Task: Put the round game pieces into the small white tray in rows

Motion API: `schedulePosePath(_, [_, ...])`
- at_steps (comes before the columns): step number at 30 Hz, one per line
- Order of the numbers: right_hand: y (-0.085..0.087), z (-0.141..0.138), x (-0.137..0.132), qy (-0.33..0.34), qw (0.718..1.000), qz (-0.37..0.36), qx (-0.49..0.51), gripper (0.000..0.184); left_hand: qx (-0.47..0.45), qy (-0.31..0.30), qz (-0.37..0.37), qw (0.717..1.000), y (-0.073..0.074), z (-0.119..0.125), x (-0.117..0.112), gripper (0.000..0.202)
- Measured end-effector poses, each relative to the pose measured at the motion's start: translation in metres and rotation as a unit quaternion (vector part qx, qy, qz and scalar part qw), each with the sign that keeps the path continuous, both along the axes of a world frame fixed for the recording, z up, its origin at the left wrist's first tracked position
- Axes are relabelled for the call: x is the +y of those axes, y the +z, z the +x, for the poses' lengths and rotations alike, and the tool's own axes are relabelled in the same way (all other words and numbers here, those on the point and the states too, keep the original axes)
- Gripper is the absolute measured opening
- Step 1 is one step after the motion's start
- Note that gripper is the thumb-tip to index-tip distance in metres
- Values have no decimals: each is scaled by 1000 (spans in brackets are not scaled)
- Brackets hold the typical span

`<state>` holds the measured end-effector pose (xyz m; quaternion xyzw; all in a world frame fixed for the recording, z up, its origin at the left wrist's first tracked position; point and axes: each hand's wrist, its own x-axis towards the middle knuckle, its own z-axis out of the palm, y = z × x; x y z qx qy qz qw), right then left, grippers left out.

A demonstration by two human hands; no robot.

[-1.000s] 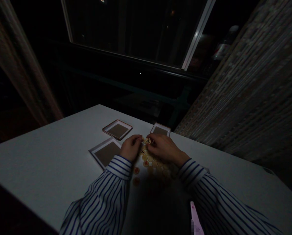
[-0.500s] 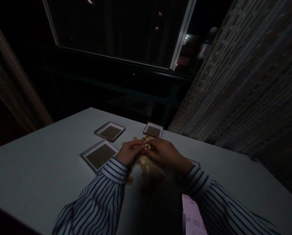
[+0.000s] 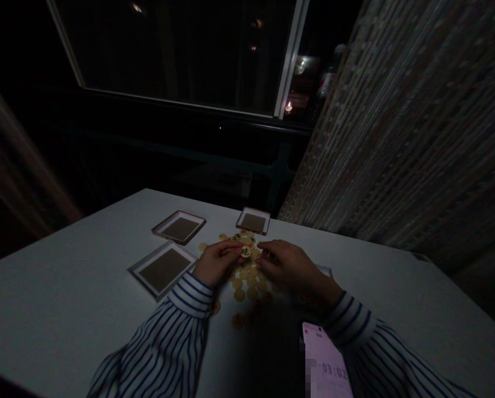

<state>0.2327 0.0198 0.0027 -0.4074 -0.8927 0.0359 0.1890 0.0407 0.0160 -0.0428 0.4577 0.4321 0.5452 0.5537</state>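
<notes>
The left hand (image 3: 214,262) pinches 1 disc (image 3: 246,252) at its fingertips; the right hand (image 3: 296,267) is apart, loosely curled. The edge grip could slip, dropping it onto the pile (image 3: 244,274) between the hands; the right sleeve (image 3: 352,316) could nudge the phone (image 3: 326,354).

Smooth table (image 3: 77,276); discs (image 3: 239,295) perhaps wooden; cloth sleeves (image 3: 160,342).

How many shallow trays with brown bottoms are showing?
3: far-left tray, near-left tray by the left hand, far tray beyond the pieces. A pale corner behind the right hand may be another, mostly hidden.
</notes>
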Motion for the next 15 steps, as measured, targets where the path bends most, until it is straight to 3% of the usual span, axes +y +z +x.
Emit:
schedulePosePath(7, [2,25,-7,-50,994,-19,100,32,-6,-7,-16,1000,-3,9,-1,38])
schedulePosePath(15, [15,50,-9,-88,977,-32,190,31,-14,-12,-29,999,-5,13,-2,41])
